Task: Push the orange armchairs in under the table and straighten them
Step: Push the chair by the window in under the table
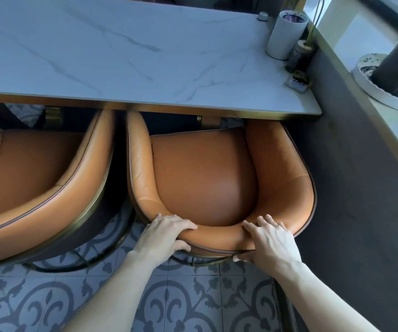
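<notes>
Two orange armchairs stand side by side at the marble table [121, 56]. Your left hand [167, 233] and your right hand [268, 240] both grip the curved top of the backrest of the right armchair [205, 173], fingers over the inside and thumbs on the outer side. Its front already goes under the table edge, close beside the dark wall [341, 164]. The left armchair [33, 168] is turned at an angle, also partly under the table. A grey cylinder [284, 34] stands on the far right corner of the table.
</notes>
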A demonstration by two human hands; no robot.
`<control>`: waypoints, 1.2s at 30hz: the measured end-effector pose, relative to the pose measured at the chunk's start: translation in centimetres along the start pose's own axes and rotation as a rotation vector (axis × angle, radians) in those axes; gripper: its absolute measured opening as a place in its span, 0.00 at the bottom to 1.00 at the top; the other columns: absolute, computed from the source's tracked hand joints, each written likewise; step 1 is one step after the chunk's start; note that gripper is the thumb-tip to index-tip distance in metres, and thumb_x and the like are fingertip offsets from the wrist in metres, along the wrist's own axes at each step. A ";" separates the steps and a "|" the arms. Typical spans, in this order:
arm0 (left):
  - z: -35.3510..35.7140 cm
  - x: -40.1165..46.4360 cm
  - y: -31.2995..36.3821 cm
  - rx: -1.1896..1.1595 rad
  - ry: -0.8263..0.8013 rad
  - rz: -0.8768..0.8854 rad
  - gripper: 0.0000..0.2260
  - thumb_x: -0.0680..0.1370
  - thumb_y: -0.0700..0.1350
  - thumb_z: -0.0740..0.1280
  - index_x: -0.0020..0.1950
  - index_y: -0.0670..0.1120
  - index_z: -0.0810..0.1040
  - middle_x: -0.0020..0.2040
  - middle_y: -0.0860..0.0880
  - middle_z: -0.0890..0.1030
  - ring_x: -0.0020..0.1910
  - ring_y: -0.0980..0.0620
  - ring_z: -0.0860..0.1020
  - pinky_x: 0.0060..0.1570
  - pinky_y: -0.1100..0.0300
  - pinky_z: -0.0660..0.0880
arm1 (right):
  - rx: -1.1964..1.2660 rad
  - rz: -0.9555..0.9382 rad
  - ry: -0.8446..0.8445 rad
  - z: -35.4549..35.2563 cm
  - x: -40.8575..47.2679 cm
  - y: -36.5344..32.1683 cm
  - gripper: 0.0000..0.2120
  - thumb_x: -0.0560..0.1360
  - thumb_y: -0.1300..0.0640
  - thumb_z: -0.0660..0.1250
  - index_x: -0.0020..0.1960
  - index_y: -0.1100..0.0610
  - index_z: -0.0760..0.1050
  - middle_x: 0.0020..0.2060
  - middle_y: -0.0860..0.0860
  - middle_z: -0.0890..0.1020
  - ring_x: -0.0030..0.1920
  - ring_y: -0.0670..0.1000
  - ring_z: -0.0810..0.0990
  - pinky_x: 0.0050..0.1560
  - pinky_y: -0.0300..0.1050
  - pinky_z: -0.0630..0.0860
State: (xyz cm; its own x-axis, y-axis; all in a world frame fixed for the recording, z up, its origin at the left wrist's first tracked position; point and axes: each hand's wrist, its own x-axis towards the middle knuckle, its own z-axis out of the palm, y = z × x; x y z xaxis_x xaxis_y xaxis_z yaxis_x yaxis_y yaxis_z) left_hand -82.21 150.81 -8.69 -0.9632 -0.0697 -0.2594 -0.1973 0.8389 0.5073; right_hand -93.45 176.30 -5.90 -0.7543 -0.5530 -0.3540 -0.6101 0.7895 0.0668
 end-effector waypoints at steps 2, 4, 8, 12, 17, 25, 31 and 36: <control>-0.1 -0.3 0.6 0.042 -0.004 0.018 0.24 0.75 0.53 0.73 0.70 0.59 0.71 0.67 0.55 0.75 0.71 0.50 0.68 0.76 0.44 0.52 | 0.017 0.014 0.004 -0.2 -0.6 -0.3 0.49 0.63 0.21 0.63 0.76 0.47 0.62 0.69 0.54 0.71 0.74 0.58 0.63 0.70 0.57 0.64; 0.0 -1.0 1.3 0.098 -0.006 0.007 0.26 0.77 0.56 0.70 0.74 0.59 0.66 0.72 0.53 0.71 0.75 0.48 0.63 0.77 0.44 0.49 | 0.028 0.015 0.022 -0.7 -1.4 -0.7 0.48 0.65 0.24 0.65 0.78 0.46 0.58 0.72 0.54 0.68 0.76 0.58 0.59 0.72 0.60 0.60; -0.6 -2.8 4.1 0.085 0.047 -0.052 0.34 0.77 0.63 0.66 0.78 0.60 0.54 0.78 0.50 0.63 0.78 0.49 0.55 0.77 0.46 0.47 | 0.077 0.009 0.103 -2.8 -3.6 0.1 0.46 0.66 0.24 0.65 0.77 0.46 0.61 0.70 0.53 0.71 0.74 0.57 0.62 0.72 0.62 0.61; -1.2 -3.9 7.8 0.046 0.096 -0.096 0.33 0.77 0.65 0.64 0.78 0.58 0.56 0.76 0.51 0.66 0.75 0.49 0.61 0.76 0.47 0.55 | 0.145 0.009 0.100 -4.9 -5.5 2.7 0.45 0.66 0.25 0.66 0.76 0.45 0.62 0.67 0.49 0.72 0.71 0.52 0.65 0.70 0.58 0.64; -0.3 -3.9 12.2 0.046 0.128 -0.184 0.34 0.76 0.65 0.65 0.77 0.58 0.56 0.74 0.53 0.68 0.73 0.49 0.64 0.73 0.48 0.60 | 0.156 -0.027 0.055 -5.6 -6.2 8.2 0.44 0.67 0.30 0.70 0.76 0.44 0.60 0.68 0.49 0.71 0.72 0.53 0.65 0.71 0.55 0.63; 2.8 0.1 14.6 0.157 0.062 -0.276 0.44 0.70 0.67 0.71 0.79 0.60 0.51 0.80 0.49 0.56 0.79 0.47 0.52 0.77 0.46 0.47 | 0.071 -0.181 -0.017 -3.9 -1.2 13.3 0.50 0.63 0.35 0.77 0.77 0.46 0.58 0.68 0.53 0.70 0.73 0.55 0.62 0.73 0.57 0.63; 4.3 1.3 12.6 0.205 -0.049 -0.307 0.44 0.68 0.67 0.73 0.78 0.61 0.55 0.79 0.52 0.60 0.78 0.47 0.53 0.77 0.44 0.47 | 0.051 -0.282 -0.136 -1.3 1.9 11.7 0.53 0.61 0.39 0.80 0.78 0.45 0.56 0.72 0.53 0.68 0.76 0.57 0.58 0.75 0.63 0.57; 4.4 1.5 12.5 0.252 -0.006 -0.298 0.34 0.73 0.63 0.71 0.76 0.61 0.61 0.75 0.54 0.67 0.76 0.47 0.60 0.76 0.44 0.53 | 0.003 -0.287 -0.065 0.4 2.8 11.3 0.43 0.63 0.37 0.78 0.73 0.45 0.65 0.62 0.50 0.76 0.67 0.54 0.71 0.67 0.59 0.66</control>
State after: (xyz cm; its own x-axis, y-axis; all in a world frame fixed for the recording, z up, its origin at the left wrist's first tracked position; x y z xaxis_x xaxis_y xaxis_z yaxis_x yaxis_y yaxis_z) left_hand -85.35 163.59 -6.37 -0.8693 -0.3279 -0.3698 -0.4168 0.8885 0.1918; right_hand -102.36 183.79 -6.54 -0.5334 -0.7357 -0.4175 -0.7957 0.6038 -0.0474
